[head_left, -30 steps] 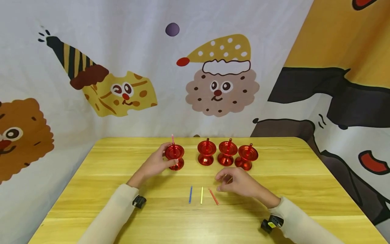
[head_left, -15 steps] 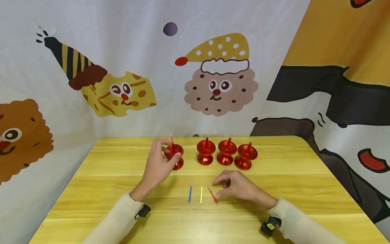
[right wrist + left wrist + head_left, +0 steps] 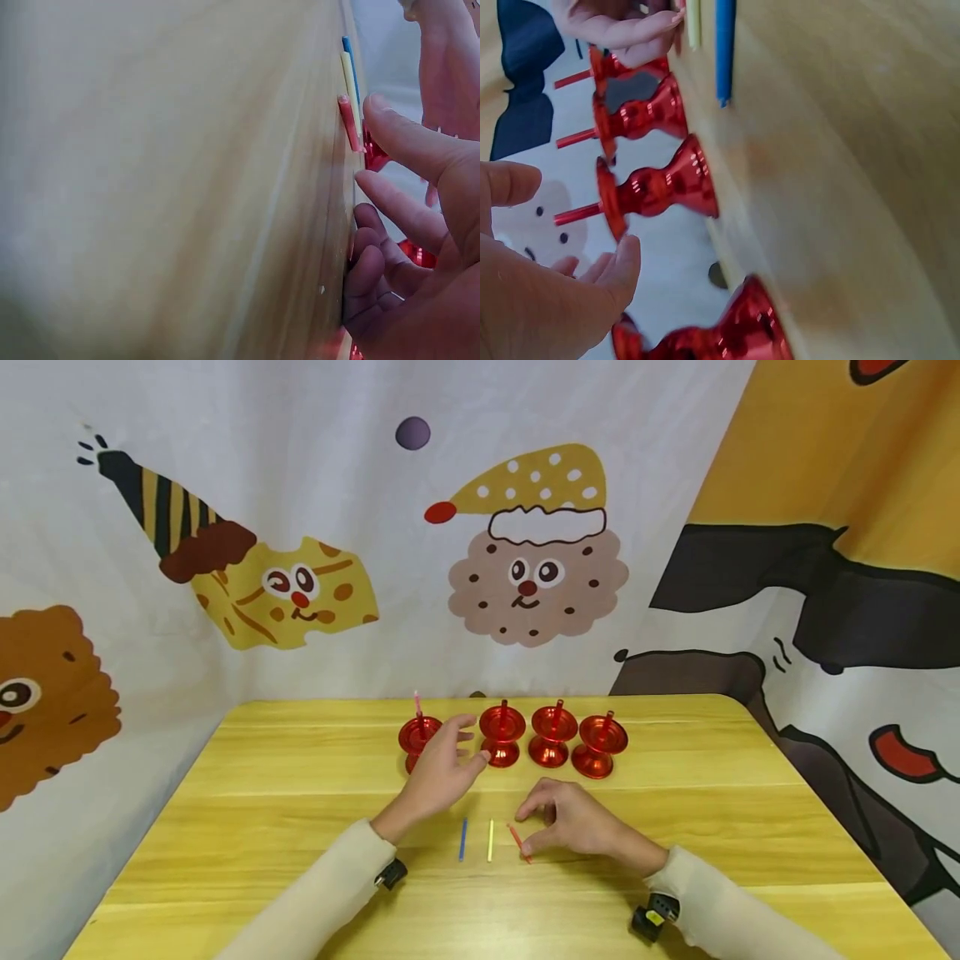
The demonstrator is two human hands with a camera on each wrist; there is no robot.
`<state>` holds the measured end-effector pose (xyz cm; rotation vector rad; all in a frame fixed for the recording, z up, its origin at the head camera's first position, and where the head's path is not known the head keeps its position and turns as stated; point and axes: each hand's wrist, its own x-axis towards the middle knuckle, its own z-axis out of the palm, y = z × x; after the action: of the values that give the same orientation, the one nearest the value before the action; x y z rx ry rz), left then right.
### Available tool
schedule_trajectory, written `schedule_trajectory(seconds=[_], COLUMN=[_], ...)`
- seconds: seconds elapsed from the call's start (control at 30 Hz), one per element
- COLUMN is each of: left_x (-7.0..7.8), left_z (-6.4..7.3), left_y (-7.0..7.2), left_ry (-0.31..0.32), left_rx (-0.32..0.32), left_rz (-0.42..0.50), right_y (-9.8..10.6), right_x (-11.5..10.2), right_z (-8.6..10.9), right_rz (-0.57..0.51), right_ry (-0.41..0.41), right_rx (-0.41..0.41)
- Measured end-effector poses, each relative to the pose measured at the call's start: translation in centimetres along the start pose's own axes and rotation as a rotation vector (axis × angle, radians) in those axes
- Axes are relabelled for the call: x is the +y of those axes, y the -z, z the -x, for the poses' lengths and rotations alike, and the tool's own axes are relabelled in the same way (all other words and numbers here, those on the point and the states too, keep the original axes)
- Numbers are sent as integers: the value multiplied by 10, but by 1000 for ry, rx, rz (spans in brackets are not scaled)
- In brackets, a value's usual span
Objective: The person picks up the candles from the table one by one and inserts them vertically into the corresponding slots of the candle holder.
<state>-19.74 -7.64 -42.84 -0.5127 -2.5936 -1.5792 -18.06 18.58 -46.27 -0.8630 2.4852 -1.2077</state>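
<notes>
The right hand [image 3: 573, 820], thumb and fingers parted and unclenched, is at the red candle [image 3: 514, 837] on the table [image 3: 285, 818]; the left hand [image 3: 441, 770], likewise loose, is near a candle holder [image 3: 503, 727].

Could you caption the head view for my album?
Left hand near four red candle holders; right hand beside a red candle.

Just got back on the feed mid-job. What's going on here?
A person's right hand is at the red candle on the table, thumb and forefinger apart, not gripping it. The blue candle and yellow candle lie alongside. The left hand, open, is by the second holder from the left; I can't tell if they touch. The pink candle stands in the leftmost holder; the other three show only red stems.
</notes>
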Motion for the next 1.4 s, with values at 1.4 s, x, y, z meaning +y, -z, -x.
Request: schedule_trajectory(seconds=[1.4], left_x=[-14], left_z=[-47], left_y=[-33], left_ry=[204], left_rx=[-130], left_rz=[77], right_y=[-1], right_x=[1], right_z=[3], right_rz=[40], right_ry=[25], right_rx=[-68])
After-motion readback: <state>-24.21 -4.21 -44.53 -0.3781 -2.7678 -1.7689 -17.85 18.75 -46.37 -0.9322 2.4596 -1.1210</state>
